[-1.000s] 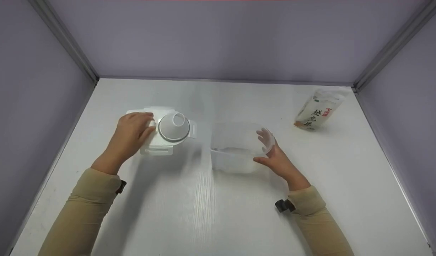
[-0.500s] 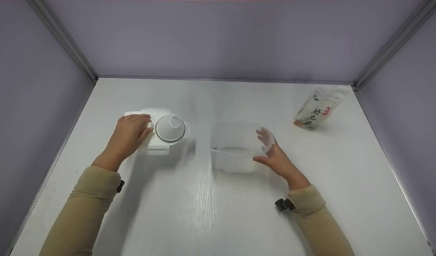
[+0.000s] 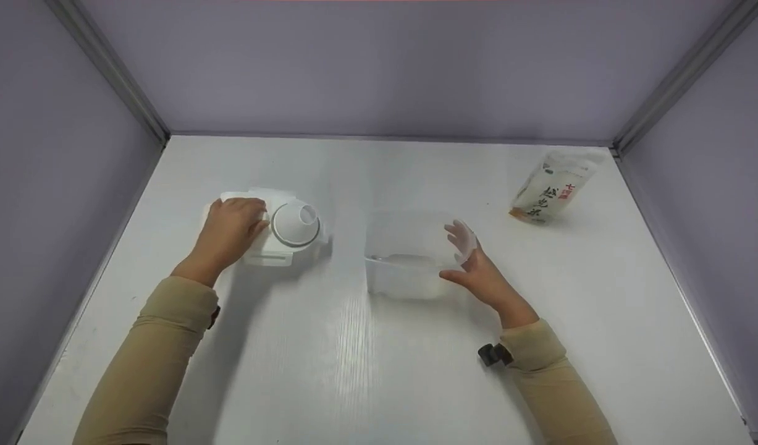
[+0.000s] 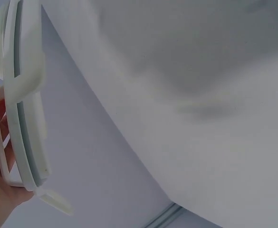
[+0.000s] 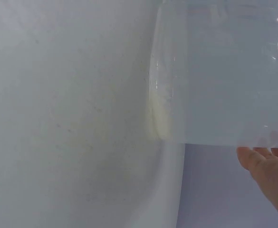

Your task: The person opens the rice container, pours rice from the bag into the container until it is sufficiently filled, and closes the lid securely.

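My left hand [image 3: 231,230] grips the handle of a white lid [image 3: 273,253], which has fold-down side clips and a round cap with a spout [image 3: 296,224]. The lid is held above the table; in the left wrist view, fingers curl through its handle [image 4: 0,142]. On the right, a clear plastic container [image 3: 403,281] stands uncovered on the table. My right hand [image 3: 487,281] holds its right end, thumb at the front and the other fingers spread around the end, seen through the plastic. A pale yellowish patch [image 5: 160,118] shows near the container's base in the right wrist view.
A bag of rice [image 3: 548,191] with printed characters lies at the back right of the white table [image 3: 329,371]. Grey panels [image 3: 391,68] enclose the table at the back and both sides.
The lid has shifted slightly left with my left hand and changed its tilt, its spout now pointing more to the right. My right hand and the container stay where they were.
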`<state>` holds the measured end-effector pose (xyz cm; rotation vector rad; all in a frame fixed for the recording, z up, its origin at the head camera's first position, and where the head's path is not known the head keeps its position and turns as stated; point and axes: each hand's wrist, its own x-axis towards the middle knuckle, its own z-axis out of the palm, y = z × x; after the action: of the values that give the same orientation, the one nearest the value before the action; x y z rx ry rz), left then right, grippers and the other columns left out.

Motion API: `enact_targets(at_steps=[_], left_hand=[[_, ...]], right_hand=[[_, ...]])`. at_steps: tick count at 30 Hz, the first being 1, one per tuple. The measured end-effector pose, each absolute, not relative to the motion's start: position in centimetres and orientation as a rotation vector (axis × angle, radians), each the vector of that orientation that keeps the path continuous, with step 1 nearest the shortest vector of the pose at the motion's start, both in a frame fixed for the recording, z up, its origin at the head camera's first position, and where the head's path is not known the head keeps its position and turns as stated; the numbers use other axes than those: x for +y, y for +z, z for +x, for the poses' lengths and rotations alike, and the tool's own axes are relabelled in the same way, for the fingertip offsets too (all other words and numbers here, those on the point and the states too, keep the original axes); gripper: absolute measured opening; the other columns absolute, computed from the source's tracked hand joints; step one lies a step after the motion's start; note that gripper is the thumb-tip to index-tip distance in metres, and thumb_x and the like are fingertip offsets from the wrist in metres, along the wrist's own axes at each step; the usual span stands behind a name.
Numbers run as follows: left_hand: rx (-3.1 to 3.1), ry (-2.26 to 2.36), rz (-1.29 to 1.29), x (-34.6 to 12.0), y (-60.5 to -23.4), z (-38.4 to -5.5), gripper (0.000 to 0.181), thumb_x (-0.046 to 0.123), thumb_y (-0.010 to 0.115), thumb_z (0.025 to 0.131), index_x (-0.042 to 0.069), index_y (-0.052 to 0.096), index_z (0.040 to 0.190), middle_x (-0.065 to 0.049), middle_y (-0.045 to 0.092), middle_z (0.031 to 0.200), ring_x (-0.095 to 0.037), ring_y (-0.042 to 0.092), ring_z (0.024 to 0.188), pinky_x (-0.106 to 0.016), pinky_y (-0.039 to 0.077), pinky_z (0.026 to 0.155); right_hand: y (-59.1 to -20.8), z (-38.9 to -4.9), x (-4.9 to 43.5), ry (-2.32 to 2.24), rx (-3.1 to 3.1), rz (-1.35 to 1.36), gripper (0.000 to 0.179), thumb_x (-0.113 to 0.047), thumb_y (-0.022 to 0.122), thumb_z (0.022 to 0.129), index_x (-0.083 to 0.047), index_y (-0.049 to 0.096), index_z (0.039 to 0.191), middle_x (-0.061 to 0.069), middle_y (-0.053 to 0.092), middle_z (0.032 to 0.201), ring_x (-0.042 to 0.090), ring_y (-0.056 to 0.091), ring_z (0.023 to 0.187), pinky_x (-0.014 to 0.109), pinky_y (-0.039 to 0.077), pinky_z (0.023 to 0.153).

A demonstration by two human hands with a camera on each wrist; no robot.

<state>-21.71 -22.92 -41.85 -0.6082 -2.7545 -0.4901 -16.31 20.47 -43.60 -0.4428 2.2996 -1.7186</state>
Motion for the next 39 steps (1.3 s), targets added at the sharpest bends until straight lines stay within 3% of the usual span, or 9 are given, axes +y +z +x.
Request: enact_targets(at_steps=[9, 21, 31, 39], left_hand=[[-2.791, -0.410, -0.570, -22.4, -42.8, -23.2, 0.019, 0.007, 0.068, 0.084, -0.003, 0.061, 0.100, -0.019, 0.063, 0.110, -0.041, 0.055, 0.105, -0.067, 0.030, 0.093], [-2.879, -0.371, -0.518, -22.5, -43.9, -23.7, 0.019, 0.007, 0.065, 0.087, -0.003, 0.062, 0.102, -0.020, 0.061, 0.112, -0.041, 0.052, 0.108, -0.065, 0.026, 0.097], [-2.932, -0.410, -0.438, -22.7, -44.4, -24.1, 0.020, 0.008, 0.064, 0.088, -0.004, 0.062, 0.104, -0.021, 0.061, 0.112, -0.041, 0.052, 0.109, -0.066, 0.025, 0.097], [-2.977, -0.412, -0.402, -23.2, -44.9, -24.6, 0.019, 0.008, 0.063, 0.088, -0.004, 0.063, 0.102, -0.022, 0.062, 0.105, -0.043, 0.054, 0.102, -0.065, 0.028, 0.095]], right_hand=[[-45.9, -17.2, 21.1, -1.754, 2.292, -0.433, 0.094, -0.006, 0.071, 0.082, -0.011, 0.006, 0.150, 0.009, 0.017, 0.153, 0.026, 0.014, 0.140, 0.049, 0.017, 0.110], [-46.5, -17.5, 21.2, -1.757, 2.325, -0.455, 0.096, -0.019, 0.075, 0.080, -0.018, 0.009, 0.150, 0.004, 0.020, 0.153, 0.023, 0.017, 0.140, 0.049, 0.019, 0.109], [-46.3, -17.6, 21.0, -1.758, 2.290, -0.422, 0.095, -0.001, 0.070, 0.081, -0.010, 0.005, 0.150, 0.012, 0.017, 0.153, 0.029, 0.014, 0.140, 0.051, 0.016, 0.109], [-46.5, -17.4, 21.2, -1.747, 2.310, -0.455, 0.095, -0.004, 0.070, 0.083, -0.013, 0.004, 0.150, 0.008, 0.017, 0.154, 0.025, 0.014, 0.140, 0.046, 0.019, 0.110]])
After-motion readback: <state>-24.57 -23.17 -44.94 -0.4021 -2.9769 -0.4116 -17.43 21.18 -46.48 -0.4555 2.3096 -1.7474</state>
